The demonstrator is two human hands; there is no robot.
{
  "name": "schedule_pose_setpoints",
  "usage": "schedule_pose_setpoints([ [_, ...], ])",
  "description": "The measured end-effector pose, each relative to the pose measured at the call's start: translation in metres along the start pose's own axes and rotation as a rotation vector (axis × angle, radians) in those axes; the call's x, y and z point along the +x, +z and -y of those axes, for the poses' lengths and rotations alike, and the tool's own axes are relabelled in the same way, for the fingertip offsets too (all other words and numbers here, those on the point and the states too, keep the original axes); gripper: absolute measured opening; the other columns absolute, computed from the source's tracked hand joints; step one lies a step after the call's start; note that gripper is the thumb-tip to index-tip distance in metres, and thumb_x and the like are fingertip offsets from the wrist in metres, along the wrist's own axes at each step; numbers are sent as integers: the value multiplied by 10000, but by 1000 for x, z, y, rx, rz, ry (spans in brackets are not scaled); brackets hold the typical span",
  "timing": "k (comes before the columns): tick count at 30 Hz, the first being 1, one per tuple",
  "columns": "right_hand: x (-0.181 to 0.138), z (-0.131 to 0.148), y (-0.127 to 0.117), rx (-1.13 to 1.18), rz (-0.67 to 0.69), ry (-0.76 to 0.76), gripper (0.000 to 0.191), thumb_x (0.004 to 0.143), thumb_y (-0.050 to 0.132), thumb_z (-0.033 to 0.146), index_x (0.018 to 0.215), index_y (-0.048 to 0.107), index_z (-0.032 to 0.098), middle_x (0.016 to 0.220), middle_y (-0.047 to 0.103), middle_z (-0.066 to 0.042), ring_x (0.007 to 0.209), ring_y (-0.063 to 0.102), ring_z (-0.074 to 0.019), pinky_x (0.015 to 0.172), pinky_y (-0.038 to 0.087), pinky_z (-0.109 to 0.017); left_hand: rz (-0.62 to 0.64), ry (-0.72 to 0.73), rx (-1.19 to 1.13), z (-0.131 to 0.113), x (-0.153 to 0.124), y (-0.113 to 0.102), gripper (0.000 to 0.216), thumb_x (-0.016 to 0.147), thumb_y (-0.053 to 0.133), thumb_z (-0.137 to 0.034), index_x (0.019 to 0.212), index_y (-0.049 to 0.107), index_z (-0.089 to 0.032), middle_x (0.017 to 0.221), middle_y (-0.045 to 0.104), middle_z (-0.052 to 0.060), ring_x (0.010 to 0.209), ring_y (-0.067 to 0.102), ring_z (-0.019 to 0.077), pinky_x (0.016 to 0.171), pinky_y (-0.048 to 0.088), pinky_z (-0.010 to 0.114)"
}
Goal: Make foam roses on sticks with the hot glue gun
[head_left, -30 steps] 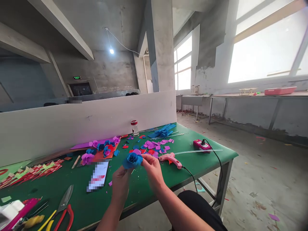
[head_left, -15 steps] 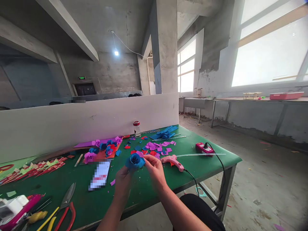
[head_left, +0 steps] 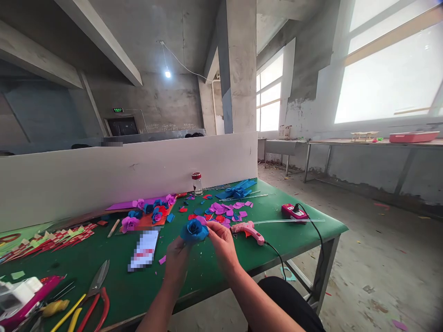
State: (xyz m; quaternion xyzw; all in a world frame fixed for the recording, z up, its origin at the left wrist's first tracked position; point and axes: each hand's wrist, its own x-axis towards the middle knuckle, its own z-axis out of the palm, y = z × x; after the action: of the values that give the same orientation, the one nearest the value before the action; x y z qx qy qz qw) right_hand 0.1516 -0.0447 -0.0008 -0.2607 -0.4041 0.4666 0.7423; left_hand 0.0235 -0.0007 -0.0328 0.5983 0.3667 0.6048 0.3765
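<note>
A blue paper rose is held up over the near part of the green table. My left hand is closed around its underside, and the fingertips are partly hidden beneath the petals. With thumb and fingers pinched together, my right hand grips the rose's right edge. Just right of that hand lies a pink glue gun with a clear glue stick sticking out of its back. Behind the rose are scattered purple paper petals, mixed with red and blue ones.
Finished paper roses lie at the back left beside a phone. Scissors and yellow-handled pliers sit front left. A red-lidded jar stands by the white partition. The glue gun's black cord hangs over the table edge near a pink power strip.
Almost nothing has moved; both hands keep hold of the blue rose in the same place. The camera view has shifted very slightly.
</note>
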Motion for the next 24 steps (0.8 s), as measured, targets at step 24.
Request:
schedule_pose_setpoints([
  [24,9,-12,-19,-231,-99,83,218,617,668,330,755,753,183,762,742,-27,729,632,-176,705,481,-278,53,-231,-297,-9,-5,24,396,574,885,-441,791,700,-166,688,750,51,653,735,249,698,620,428],
])
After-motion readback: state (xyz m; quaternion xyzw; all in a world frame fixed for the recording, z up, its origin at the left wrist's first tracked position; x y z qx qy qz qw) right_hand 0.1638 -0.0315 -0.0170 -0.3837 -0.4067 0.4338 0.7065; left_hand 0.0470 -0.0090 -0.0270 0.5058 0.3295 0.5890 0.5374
